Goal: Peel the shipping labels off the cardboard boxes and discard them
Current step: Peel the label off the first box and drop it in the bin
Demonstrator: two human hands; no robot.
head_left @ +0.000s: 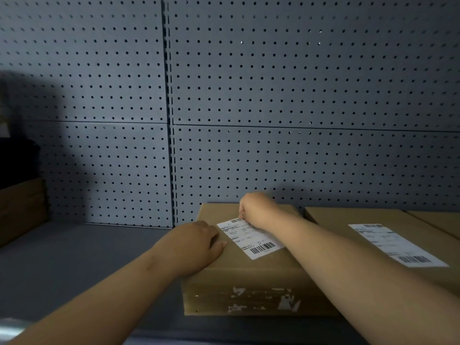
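Right hand (256,210) pinching label (251,239) edge, left (196,242) (flat)

Back wall is grey pegboard (298,83), four panels. A slotted vertical upright (170,120) splits left from right, and a horizontal seam (298,128) runs about mid-height. Below sits a flat grey shelf (74,257), matte, with a bright metal edge (10,329) at bottom left. Light is dim, and a big soft shadow (49,108) covers the left panels.

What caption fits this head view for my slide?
Left hand rests on a cardboard box; right hand pinches the shipping label at its far edge.
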